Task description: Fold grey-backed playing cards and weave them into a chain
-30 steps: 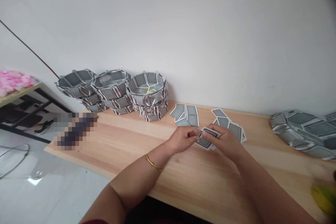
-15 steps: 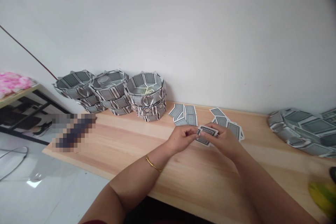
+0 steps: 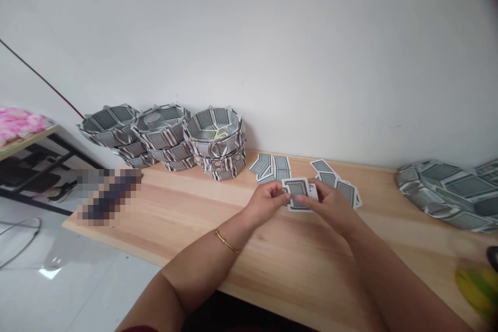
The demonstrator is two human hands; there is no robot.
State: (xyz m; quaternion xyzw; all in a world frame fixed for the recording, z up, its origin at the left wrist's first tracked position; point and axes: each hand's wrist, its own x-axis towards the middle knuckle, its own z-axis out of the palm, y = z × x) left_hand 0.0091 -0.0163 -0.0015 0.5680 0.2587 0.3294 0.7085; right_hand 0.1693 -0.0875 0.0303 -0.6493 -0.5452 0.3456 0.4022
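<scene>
A plain indoor room, either a home or a small craft space; which one cannot be told. Beyond the fingers [image 3: 308, 202] rises a white wall [image 3: 295, 62], and beneath them runs a pale wooden tabletop [image 3: 175, 207]. To their left, stacked bowls [image 3: 165, 138] built from patterned playing cards suggest handcraft, as does a wide card-built piece [image 3: 451, 192] to their right. Far left of the fingers, something fluffy and pink [image 3: 19, 122] tops a black-framed stand [image 3: 31, 143] above a glossy tiled floor [image 3: 97, 275].
</scene>
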